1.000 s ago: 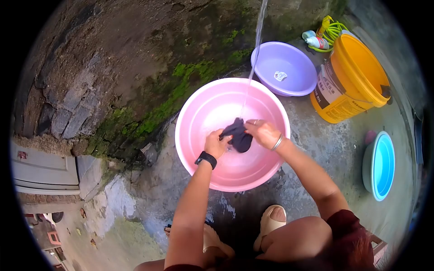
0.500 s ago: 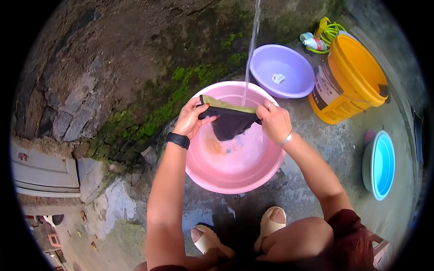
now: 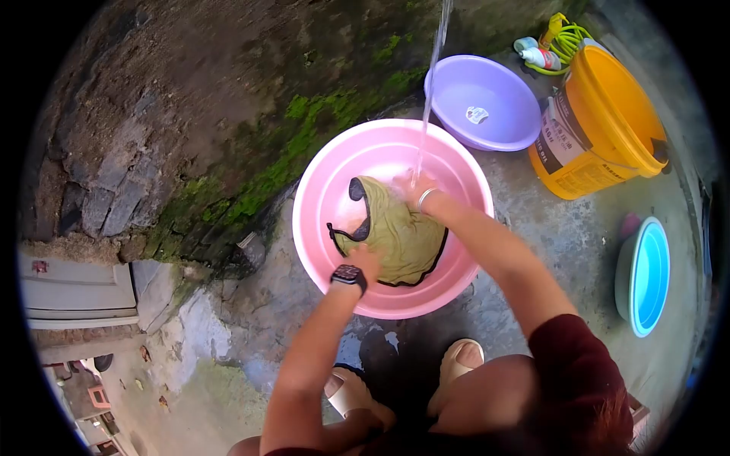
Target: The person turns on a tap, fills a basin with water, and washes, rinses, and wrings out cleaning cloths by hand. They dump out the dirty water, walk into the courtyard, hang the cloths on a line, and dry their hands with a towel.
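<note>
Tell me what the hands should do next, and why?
Perhaps the left hand could nudge the green cloth towards the falling water: the cloth lies spread in the pink basin, but the water comes down at the right hand, by the cloth's far edge.

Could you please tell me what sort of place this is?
Probably an outdoor washing spot in a yard: a mossy earth-and-stone wall, wet grey concrete ground and a round pink plastic basin.
</note>
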`<action>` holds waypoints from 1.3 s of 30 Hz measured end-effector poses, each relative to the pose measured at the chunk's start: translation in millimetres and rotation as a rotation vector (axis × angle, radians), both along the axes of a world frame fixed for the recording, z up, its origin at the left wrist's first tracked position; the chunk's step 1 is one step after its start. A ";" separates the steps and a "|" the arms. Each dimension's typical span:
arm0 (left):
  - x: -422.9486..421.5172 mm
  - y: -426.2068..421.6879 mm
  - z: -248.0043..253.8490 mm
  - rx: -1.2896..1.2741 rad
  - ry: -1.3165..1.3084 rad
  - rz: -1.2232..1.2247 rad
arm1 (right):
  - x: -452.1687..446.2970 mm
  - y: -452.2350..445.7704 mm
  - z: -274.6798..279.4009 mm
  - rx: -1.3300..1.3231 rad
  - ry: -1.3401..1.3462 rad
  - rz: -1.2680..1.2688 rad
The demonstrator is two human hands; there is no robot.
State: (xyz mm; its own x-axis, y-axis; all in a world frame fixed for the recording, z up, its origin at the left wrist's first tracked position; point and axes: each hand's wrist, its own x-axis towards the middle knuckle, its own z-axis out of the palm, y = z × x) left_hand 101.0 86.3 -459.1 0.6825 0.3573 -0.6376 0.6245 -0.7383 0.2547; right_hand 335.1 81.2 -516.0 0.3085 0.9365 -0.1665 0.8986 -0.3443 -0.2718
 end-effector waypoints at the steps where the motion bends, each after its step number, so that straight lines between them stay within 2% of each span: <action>1: 3.5 -9.9 -32.3 -0.064 -0.042 -0.106 | -12.9 -5.3 -11.5 -0.027 -0.021 -0.029; 2: 4.0 -16.5 -64.3 -0.127 -0.084 -0.215 | -35.1 -19.9 -22.1 -0.052 -0.042 -0.061; 3: 10.6 -22.9 -45.9 -0.076 0.018 -0.199 | -39.6 -19.9 -5.6 -0.206 0.056 0.052; 4: 16.4 -30.1 -7.3 -0.024 0.121 -0.186 | -44.0 -19.9 12.0 -0.359 0.166 0.159; 5: 19.8 -31.6 12.1 0.025 0.224 -0.169 | -26.7 -6.3 28.2 -0.470 0.143 0.103; 6: 20.8 -17.6 -8.8 0.036 0.352 -0.163 | -5.5 5.0 36.0 -0.592 0.133 0.045; 7: 6.0 -5.0 -37.6 0.042 0.231 0.032 | 3.2 3.4 39.0 -0.720 0.130 -0.014; 8: -3.6 6.6 -65.2 0.111 0.231 -0.067 | 6.2 -4.7 45.4 -0.553 0.209 -0.108; 10: 2.6 3.7 -51.2 0.021 -0.238 0.452 | 13.7 -19.8 58.2 -0.209 0.350 -0.304; 12: 21.8 1.0 -52.0 -0.740 -0.671 1.387 | -17.0 -36.0 1.8 0.012 0.174 -0.301; 13: 39.2 -11.1 6.7 -1.137 -0.572 1.893 | -39.6 -35.2 -31.7 0.119 0.368 -0.367; 14: 39.7 -7.7 8.3 -1.255 -0.584 1.881 | -64.3 -30.5 -5.4 0.050 0.958 -0.620; 15: 38.6 -0.1 7.6 -1.372 -0.597 1.861 | -78.4 -26.0 -13.4 0.040 1.132 -0.519; 16: 30.3 7.2 4.4 -1.479 -0.592 1.841 | -95.8 -30.8 20.7 0.094 1.540 -0.577; 17: 17.3 20.9 -18.7 -1.533 -0.654 1.738 | -109.5 -33.5 35.8 0.113 1.629 -0.577; 18: 13.8 30.7 -31.3 -1.428 -0.810 1.678 | -122.1 -37.6 55.2 0.183 1.665 -0.496; 19: 16.0 37.3 -36.5 -1.321 -0.949 1.607 | -133.7 -41.6 77.8 0.252 1.616 -0.422; 20: 24.7 34.0 -15.8 -1.274 -0.968 1.730 | -138.9 -40.3 90.6 0.246 1.288 -0.408; 21: 34.7 29.4 -19.4 -1.204 -1.100 1.728 | -137.4 -39.5 98.0 0.241 0.953 -0.390; 23: 59.7 17.4 -30.4 -1.062 -1.373 1.713 | -107.0 -34.6 74.6 0.356 0.583 -0.399; 24: 65.0 7.4 -14.1 -1.136 -1.327 1.666 | -88.0 -34.2 60.3 0.403 0.403 -0.406; 25: 76.3 -3.3 -2.6 -1.070 -1.291 1.640 | -59.5 -35.7 53.4 0.277 0.196 -0.494; 27: 93.2 -20.3 7.6 -0.932 -1.213 1.588 | -18.9 -47.8 60.6 0.179 0.096 -0.599; 28: 92.7 -22.6 -6.6 -0.940 -1.155 1.476 | -4.7 -56.6 59.3 0.163 0.044 -0.649; 31: 90.4 -32.2 -53.3 -0.749 -1.071 1.487 | 11.6 -82.1 64.7 -0.552 0.001 0.063; 33: 84.8 -32.3 -59.7 -0.792 -1.037 1.558 | 17.2 -72.5 78.3 -0.756 0.053 0.171; 35: 80.9 -40.2 -56.7 -0.790 -1.026 1.650 | 21.4 -52.8 90.6 -0.742 0.205 -0.115; 36: 80.2 -47.9 -52.0 -0.765 -1.036 1.702 | 19.4 -47.8 76.9 -0.665 0.222 -0.178; 37: 81.6 -50.2 -48.5 -0.742 -1.062 1.746 | 6.0 -47.5 52.1 -0.543 0.208 -0.150; 39: 76.9 -41.4 -59.4 -0.735 -0.901 1.693 | -26.4 -54.1 11.4 -0.440 0.227 0.031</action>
